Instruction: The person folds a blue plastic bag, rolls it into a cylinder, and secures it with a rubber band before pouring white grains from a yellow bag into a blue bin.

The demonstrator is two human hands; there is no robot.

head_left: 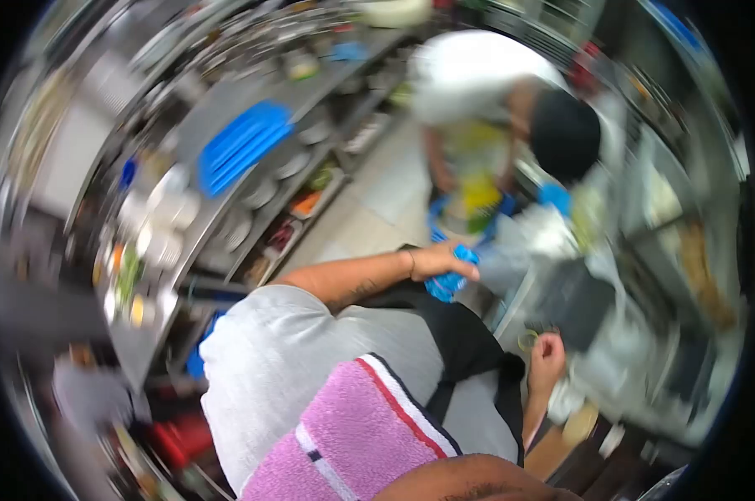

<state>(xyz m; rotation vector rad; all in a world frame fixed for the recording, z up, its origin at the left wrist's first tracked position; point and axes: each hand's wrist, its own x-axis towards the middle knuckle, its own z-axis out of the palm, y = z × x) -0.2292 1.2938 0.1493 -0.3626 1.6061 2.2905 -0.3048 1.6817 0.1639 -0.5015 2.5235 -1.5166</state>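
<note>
My left hand (444,262) is closed around a crumpled blue thing (448,282), perhaps a cloth or plastic, in front of my dark apron. Lower right, my right hand (547,351) has its fingers curled in beside the counter edge; what it holds, if anything, is too small to tell. A thin yellowish ring (527,339) lies next to it. Just beyond the right hand is a dark grey flat container (571,302) on the counter. A pink towel (369,426) hangs over my grey shirt.
Ahead, a person in white (486,75) bends over a blue-rimmed bucket (504,207) holding something yellow. A steel counter (219,108) at left carries a blue tray (245,144) and stacked white bowls (160,244). Another person (89,392) is lower left. Clear plastic bags (552,234) lie right.
</note>
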